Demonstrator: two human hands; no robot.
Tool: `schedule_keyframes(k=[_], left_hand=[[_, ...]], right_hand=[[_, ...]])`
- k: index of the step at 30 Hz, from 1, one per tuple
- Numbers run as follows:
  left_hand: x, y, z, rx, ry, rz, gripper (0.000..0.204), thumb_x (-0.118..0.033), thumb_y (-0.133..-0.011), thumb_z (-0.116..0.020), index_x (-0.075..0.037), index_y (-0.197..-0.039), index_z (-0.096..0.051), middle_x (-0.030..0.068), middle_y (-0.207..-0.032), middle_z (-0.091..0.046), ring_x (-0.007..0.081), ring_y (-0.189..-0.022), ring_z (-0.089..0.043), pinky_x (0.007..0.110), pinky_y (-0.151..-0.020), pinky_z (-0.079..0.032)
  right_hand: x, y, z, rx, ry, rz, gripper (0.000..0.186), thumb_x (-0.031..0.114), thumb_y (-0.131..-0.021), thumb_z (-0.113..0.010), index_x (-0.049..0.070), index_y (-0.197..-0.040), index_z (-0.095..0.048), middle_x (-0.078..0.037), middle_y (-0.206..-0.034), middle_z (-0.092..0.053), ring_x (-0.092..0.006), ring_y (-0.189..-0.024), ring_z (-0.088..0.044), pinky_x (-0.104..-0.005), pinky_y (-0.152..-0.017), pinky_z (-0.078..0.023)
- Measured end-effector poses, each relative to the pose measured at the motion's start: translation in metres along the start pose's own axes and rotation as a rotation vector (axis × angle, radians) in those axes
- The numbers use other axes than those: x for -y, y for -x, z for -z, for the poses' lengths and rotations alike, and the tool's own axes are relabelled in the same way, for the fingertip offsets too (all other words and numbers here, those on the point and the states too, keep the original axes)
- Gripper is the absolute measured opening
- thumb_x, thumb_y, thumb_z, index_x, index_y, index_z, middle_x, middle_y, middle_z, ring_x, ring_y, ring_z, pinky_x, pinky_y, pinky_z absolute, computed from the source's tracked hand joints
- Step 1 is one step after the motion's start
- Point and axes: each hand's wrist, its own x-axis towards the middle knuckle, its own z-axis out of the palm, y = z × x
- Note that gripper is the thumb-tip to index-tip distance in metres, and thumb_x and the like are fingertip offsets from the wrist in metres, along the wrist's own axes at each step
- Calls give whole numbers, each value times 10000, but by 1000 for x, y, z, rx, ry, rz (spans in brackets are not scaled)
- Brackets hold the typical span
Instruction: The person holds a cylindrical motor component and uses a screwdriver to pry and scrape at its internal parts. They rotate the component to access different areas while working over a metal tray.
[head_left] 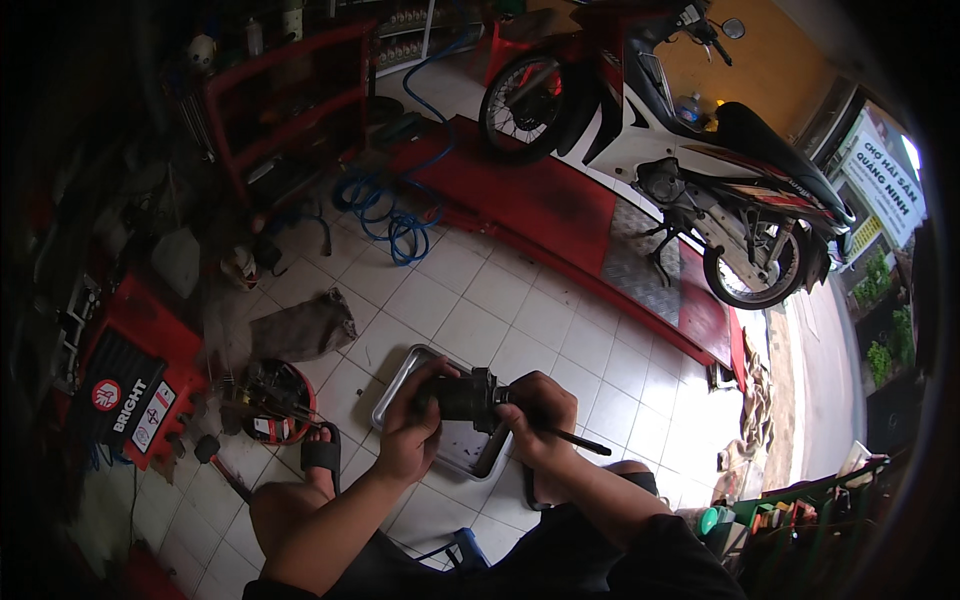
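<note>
Over a shallow metal tray [391, 382], my left hand [410, 440] is closed around a dark, cylindrical metal part [464, 397] with a wider collar at its right end. My right hand [543, 410] is closed at that collar end, its fingertips against or very close to the part. From beneath the right hand a thin dark stick-like tool [582, 441] points down to the right; its working end is hidden by the fingers, so its kind cannot be made out. Some small dark bits lie in the tray, which is partly covered by my hands.
A red round tub [300, 432] of tools stands left of the tray, near a grey cloth [305, 325] and a hammer [208, 450]. Ahead, a motorbike [690, 170] stands on a red lift platform [540, 205]. A blue coiled hose [395, 225] lies on the tiles.
</note>
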Motion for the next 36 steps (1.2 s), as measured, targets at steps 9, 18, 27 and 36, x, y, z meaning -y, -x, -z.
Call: schedule_keyframes(k=[9,18,27,36], left_hand=[[-8,0,0,55,-115,7,522,-104,-989,-625,-16,-1472,-450,87,-1338,-545,188,-1269,-510,331,-1129,-344],[-7,-3,4,78,-153,-5,518,-125,-1000,-612,-10,-1477,-447,102,-1338,-543,196,-1274,-512,342,-1127,-353],[-8,3,4,58,-110,-3,505,-116,-1006,-603,-7,-1474,-448,101,-1341,-537,200,-1290,-506,343,-1134,-347],[-1,-9,2,83,-110,26,531,-120,-1006,-590,-7,-1492,-407,88,-1373,-519,197,-1305,-488,355,-1144,-325]], right_hand=[[-6,3,5,19,-107,-21,252,168,-859,-814,-28,-886,-659,-120,-794,-644,-218,-691,-643,-311,-638,-510],[-5,0,5,37,-47,42,272,188,-850,-818,-32,-899,-665,-124,-803,-641,-231,-696,-640,-324,-626,-502],[-2,6,-1,10,-90,-35,245,131,-843,-816,-38,-872,-641,-113,-789,-622,-202,-684,-605,-312,-616,-482],[-7,2,6,0,-177,-134,225,101,-850,-805,-33,-853,-625,-92,-790,-621,-170,-684,-590,-291,-623,-473]])
